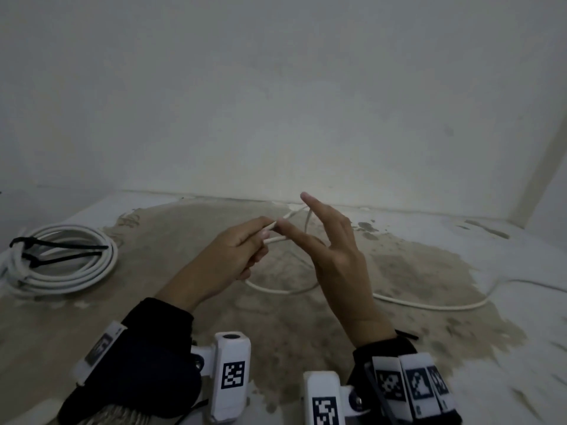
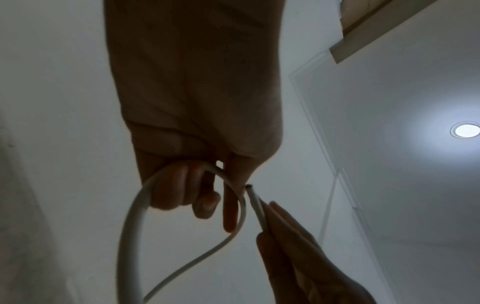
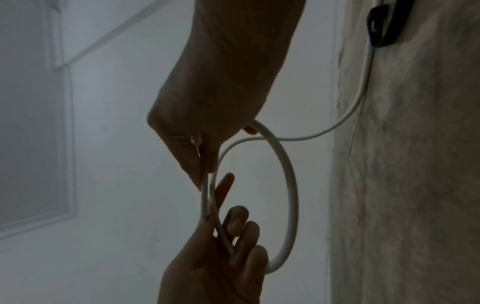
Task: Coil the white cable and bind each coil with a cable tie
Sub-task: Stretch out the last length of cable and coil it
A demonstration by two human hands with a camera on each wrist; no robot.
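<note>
A thin white cable [image 1: 429,305] lies loose on the worn surface and rises in a small loop between my hands. Curled round this loop [image 2: 130,216], the fingers of my left hand [image 1: 260,237] hold it. My right hand [image 1: 294,233] pinches the cable's cut end [image 2: 255,203] between thumb and forefinger, right beside the left fingertips, with its other fingers straight. The right wrist view shows the loop [image 3: 292,195] hanging between both hands. A finished white coil [image 1: 64,262] lies at the left, bound with black cable ties [image 1: 58,248].
A pale wall [image 1: 276,102] closes the back, and a second wall meets it at the right [image 1: 549,179]. The surface [image 1: 184,240] is patchy beige and white. A black tie tail [image 1: 408,335] shows by my right wrist.
</note>
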